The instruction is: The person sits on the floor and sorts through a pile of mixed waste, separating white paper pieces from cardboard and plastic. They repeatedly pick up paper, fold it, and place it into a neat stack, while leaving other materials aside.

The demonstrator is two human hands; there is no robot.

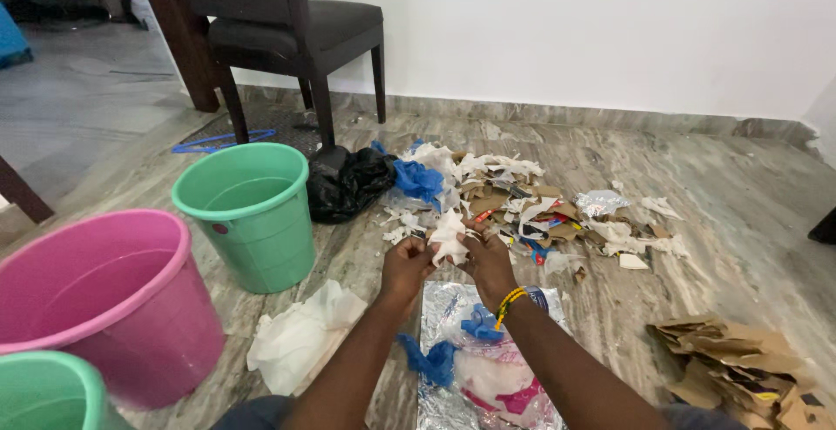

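Both hands, left hand (407, 265) and right hand (488, 260), pinch white paper scrap (448, 237) between them

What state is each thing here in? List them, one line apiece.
left hand: closed on the white paper scrap
right hand: closed on the same scrap
white paper scrap: crumpled, held up between both hands
green bucket: upright, looks empty
pink bucket: upright, looks empty
black bag: crumpled on the floor
cardboard pile: torn, stacked
chair: upright
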